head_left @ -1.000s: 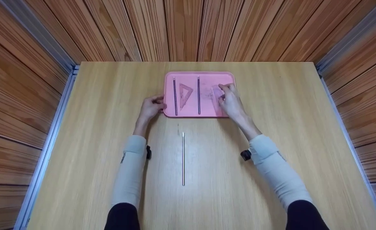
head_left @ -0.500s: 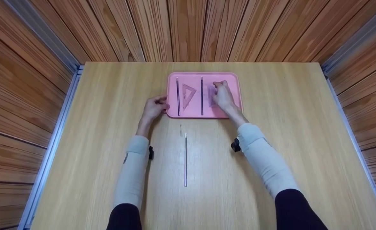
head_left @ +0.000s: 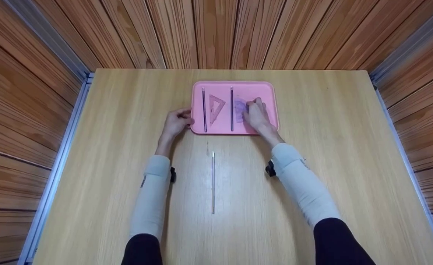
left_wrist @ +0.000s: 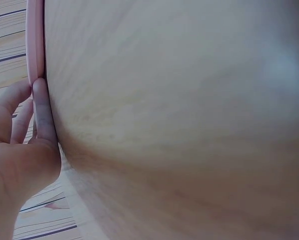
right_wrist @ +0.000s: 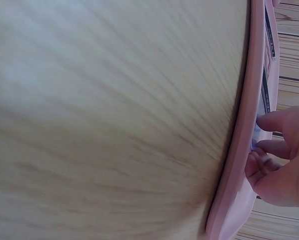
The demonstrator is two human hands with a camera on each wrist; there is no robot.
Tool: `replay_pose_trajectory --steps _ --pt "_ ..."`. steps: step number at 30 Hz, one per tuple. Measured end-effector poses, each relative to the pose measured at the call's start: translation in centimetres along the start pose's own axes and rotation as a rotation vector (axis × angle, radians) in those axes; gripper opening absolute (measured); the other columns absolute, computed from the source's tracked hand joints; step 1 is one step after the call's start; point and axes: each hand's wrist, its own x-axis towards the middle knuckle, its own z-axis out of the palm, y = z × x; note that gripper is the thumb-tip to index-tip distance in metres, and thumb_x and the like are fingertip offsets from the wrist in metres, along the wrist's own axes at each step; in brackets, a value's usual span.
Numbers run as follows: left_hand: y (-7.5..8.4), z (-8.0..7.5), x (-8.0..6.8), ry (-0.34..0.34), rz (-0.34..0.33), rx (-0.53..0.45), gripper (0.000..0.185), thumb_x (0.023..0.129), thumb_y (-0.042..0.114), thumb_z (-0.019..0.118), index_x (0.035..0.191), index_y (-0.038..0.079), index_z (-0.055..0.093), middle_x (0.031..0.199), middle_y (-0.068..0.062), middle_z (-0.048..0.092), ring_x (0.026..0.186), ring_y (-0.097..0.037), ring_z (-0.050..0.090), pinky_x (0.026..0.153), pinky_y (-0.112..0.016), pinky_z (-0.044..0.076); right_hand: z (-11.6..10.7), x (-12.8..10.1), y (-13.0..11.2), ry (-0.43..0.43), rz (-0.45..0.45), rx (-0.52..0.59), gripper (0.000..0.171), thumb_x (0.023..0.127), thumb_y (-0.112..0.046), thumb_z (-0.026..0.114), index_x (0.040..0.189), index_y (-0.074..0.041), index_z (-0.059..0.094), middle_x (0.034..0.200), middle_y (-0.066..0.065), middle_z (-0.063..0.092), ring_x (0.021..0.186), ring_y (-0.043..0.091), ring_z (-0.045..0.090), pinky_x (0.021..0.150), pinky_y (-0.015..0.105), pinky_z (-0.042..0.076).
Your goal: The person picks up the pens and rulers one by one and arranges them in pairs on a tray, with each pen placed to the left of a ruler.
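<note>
The right hand (head_left: 257,117) lay inside the pink tray (head_left: 264,90), on its right half, with the fingers (head_left: 255,106) bent down onto a clear, bluish protractor (head_left: 240,109). The protractor lay flat on the tray floor, just right of the middle pencil (head_left: 231,109), and its right part was hidden under the fingers. In the right wrist view the fingers (right_wrist: 277,121) were curled over the tray (right_wrist: 242,130) rim with their tips on the protractor (right_wrist: 257,134); whether they pinched it or only pressed it I could not tell.

The left hand (head_left: 175,124) sat on the worktop (head_left: 330,121) at the tray's left edge, near its front corner. Its fingers (head_left: 184,114) were curled, and the thumb (head_left: 187,120) touched the rim. The left wrist view showed one finger (left_wrist: 42,117) lying straight along the tray (left_wrist: 34,45) edge, pressed against it.

On the left half of the tray, another pencil (head_left: 203,109) lay parallel to the middle one, with a clear set square (head_left: 215,108) between the two. The protractor was well apart from the left hand, with both pencils and the set square between them.

A thin metal rod (head_left: 213,182) lay on the worktop in front of the tray, between the two pale sleeves, touching neither hand.
</note>
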Motion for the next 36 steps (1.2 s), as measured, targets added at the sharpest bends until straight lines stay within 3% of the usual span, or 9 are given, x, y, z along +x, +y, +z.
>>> replay_pose_trajectory --steps 6,14,21,24,28,32,36 --pt "0.1 -0.1 -0.1 0.000 -0.007 0.005 0.045 0.091 0.003 0.066 0.134 0.014 0.063 0.106 -0.008 0.063 0.089 -0.019 0.063 0.074 -0.027 0.059 0.2 -0.3 0.0 0.015 0.008 -0.012 0.036 0.092 -0.014 0.060 0.121 0.008 0.062 0.121 0.026 0.049 0.108 0.043 0.050 0.100 0.051 0.044" --pt "-0.1 0.1 -0.2 0.006 -0.005 0.007 0.046 0.089 0.001 0.067 0.133 0.012 0.063 0.106 -0.009 0.064 0.088 -0.019 0.064 0.074 -0.027 0.059 0.5 -1.2 0.5 0.173 -0.022 0.073 0.045 0.095 -0.019 0.062 0.132 0.007 0.057 0.116 0.023 0.051 0.104 0.039 0.052 0.095 0.048 0.047" --pt "0.1 0.1 -0.4 0.013 -0.007 0.006 0.046 0.090 0.001 0.067 0.134 0.013 0.062 0.107 -0.009 0.063 0.087 -0.018 0.064 0.075 -0.026 0.059 0.3 -2.8 0.2 0.169 -0.068 0.029 0.053 0.093 -0.025 0.065 0.138 0.001 0.055 0.125 0.021 0.052 0.113 0.038 0.051 0.097 0.048 0.047" --pt "0.1 0.1 -0.4 0.022 0.005 -0.005 0.047 0.089 0.000 0.068 0.134 0.011 0.062 0.106 -0.009 0.063 0.086 -0.018 0.063 0.073 -0.026 0.059 0.2 -3.3 0.1 0.167 -0.102 0.006 0.058 0.092 -0.029 0.067 0.141 -0.002 0.052 0.136 0.021 0.049 0.127 0.039 0.046 0.108 0.051 0.039" --pt "0.1 0.1 -0.4 0.028 0.021 -0.002 0.047 0.088 0.000 0.068 0.133 0.011 0.063 0.104 -0.009 0.063 0.085 -0.018 0.063 0.072 -0.026 0.059 0.1 -4.1 0.3 0.133 -0.106 -0.046 0.073 0.091 -0.045 0.066 0.148 -0.006 0.043 0.153 0.021 0.037 0.147 0.042 0.026 0.121 0.061 0.018" --pt "0.1 0.2 -0.4 0.023 0.013 0.005 0.047 0.088 0.000 0.068 0.134 0.012 0.063 0.107 -0.010 0.064 0.088 -0.019 0.064 0.074 -0.027 0.059 -0.1 -4.7 0.7 0.073 -0.095 -0.116 0.091 0.088 -0.064 0.060 0.155 -0.011 0.031 0.163 0.020 0.021 0.152 0.043 0.009 0.119 0.069 0.005" --pt "0.1 0.1 -0.4 0.015 0.006 0.005 0.047 0.089 0.001 0.067 0.134 0.013 0.062 0.109 -0.010 0.064 0.090 -0.019 0.064 0.076 -0.028 0.059 0.0 -5.6 1.1 0.062 -0.110 -0.140 0.097 0.085 -0.070 0.058 0.158 -0.013 0.025 0.165 0.019 0.015 0.152 0.045 0.006 0.118 0.071 0.003"
